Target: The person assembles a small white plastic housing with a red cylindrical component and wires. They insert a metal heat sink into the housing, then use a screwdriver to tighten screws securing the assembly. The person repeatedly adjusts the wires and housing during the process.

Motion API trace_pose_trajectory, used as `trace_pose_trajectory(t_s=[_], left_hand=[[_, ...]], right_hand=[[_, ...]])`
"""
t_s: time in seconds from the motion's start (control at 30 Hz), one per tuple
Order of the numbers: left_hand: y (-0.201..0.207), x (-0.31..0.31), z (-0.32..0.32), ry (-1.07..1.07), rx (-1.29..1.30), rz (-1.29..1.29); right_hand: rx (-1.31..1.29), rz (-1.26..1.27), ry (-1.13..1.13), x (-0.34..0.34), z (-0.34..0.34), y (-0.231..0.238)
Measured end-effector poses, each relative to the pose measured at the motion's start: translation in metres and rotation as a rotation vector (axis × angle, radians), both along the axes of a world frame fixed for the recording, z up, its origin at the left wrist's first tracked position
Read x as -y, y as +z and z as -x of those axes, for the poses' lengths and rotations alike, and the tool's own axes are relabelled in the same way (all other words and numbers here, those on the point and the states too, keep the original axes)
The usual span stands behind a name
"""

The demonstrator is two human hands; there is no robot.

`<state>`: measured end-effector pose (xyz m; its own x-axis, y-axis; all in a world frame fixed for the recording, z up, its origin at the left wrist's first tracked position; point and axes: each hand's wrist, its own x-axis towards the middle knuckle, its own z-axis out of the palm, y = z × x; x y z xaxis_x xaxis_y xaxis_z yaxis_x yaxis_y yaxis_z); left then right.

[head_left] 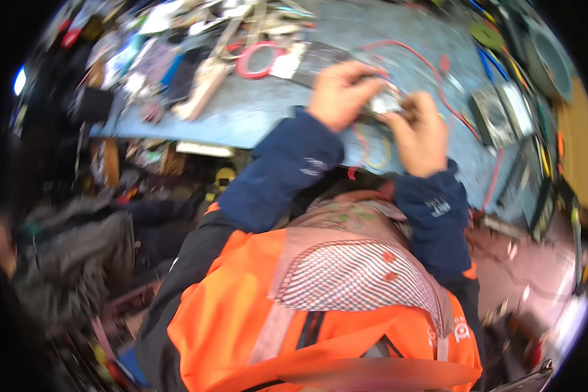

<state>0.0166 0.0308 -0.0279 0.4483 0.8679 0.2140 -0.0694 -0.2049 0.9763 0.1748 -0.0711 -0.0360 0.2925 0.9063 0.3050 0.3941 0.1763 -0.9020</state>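
Over the blue worktop [248, 108], both hands meet at a small silvery-white part [385, 102], blurred by motion, so its exact kind does not show. My left hand [341, 95] pinches it from the left with thumb and fingers. From the right, my right hand [422, 134] grips its other side, the fingers bent around it. Thin wires lie about the part: a red wire [430, 70] curves away to the right, and a yellow wire [375, 163] loops below the hands. Behind the left hand is a dark flat piece [320, 59].
A red-rimmed ring, like a tape roll [260, 60], lies at the back left beside a pale wooden-looking handle [202, 86] and cluttered items. To the right stand a grey box-shaped device [493, 117] and a grey bowl [550, 62], with cables and tools along that edge.
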Motion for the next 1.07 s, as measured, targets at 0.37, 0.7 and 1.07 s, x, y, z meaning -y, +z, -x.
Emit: trace_pose_trajectory(t_s=[0.37, 0.7, 1.07], left_hand=[[0.035, -0.04, 0.164, 1.108, -0.685, -0.896], [0.068, -0.138, 0.316, 0.694, -1.327, -0.038], [0.122, -0.048, 0.171, 0.473, -0.172, -0.277]], right_hand=[[-0.484, 0.017, 0.079, 0.022, -0.021, -0.009], [-0.485, 0.055, 0.132, 0.015, -0.019, -0.003], [-0.261, -0.309, 0.352, -0.015, -0.011, 0.131]])
